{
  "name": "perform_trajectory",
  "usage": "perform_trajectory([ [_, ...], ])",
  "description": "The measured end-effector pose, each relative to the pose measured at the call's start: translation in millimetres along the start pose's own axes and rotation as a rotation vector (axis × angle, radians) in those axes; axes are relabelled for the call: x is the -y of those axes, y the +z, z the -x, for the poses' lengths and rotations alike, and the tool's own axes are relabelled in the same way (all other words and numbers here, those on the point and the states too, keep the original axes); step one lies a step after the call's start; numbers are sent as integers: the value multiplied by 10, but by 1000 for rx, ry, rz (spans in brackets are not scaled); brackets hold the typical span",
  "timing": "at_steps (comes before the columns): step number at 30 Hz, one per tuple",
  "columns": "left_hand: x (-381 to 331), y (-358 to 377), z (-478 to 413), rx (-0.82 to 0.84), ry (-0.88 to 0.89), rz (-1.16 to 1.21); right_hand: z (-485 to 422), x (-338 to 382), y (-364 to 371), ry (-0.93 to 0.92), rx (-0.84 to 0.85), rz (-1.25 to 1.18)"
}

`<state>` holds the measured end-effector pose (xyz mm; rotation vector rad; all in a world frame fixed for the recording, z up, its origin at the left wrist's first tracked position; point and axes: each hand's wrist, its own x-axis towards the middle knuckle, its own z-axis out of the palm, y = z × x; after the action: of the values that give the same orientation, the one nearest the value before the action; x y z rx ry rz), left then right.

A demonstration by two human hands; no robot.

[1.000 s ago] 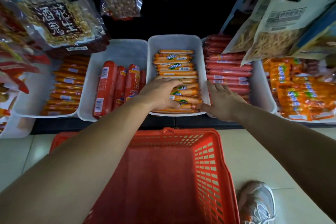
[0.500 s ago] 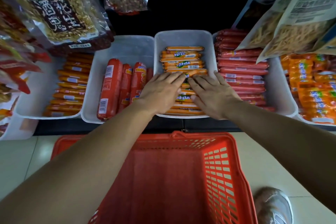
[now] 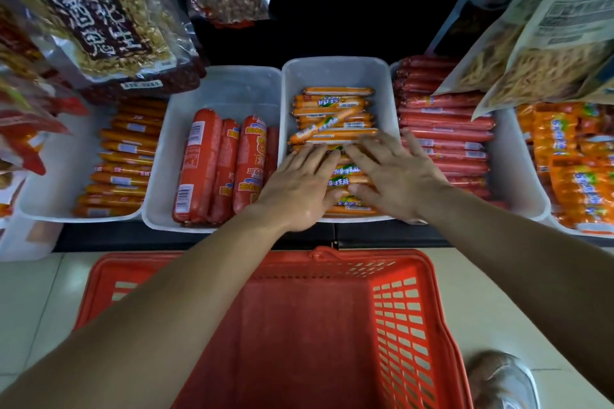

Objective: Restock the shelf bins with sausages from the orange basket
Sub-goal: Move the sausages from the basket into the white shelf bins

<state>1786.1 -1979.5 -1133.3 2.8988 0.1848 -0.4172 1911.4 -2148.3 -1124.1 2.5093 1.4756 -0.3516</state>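
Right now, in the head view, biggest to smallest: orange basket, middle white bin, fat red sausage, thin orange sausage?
orange basket, though it is nearest the camera, which flatters it
middle white bin
fat red sausage
thin orange sausage

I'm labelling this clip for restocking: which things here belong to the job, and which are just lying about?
Job: orange basket, white bin, thin orange sausages, left hand and right hand resting on them.
Lying about: hanging snack bags, shoe.
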Motion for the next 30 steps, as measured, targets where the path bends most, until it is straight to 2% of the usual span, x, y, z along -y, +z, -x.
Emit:
perform_trajectory([
  [5,32,-122,-322,52,22,-30,135,21,103,198,-223,-269],
  [7,76,-198,-428,83,34,-45,231,77,221,237,-234,-352],
  [9,95,-274,-470,42,28,-26,263,90,274,256,-222,-396],
  [13,-98,-185,-296,-132,-25,48,247,109,254,268,-218,-398],
  [17,-228,63,-161,-71,-111,78,250,117,247,261,-174,-389],
  [23,-140,-117,-457,-69,-94,31,247,116,237,259,-175,-331],
  [25,-32,-195,-553,-191,-100,65,242,124,232,256,-187,-313],
  [27,84,-269,-688,-270,-184,112,243,130,231,259,-189,-313],
  [30,80,-293,-918,-107,-301,188,244,132,231,251,-193,-324],
])
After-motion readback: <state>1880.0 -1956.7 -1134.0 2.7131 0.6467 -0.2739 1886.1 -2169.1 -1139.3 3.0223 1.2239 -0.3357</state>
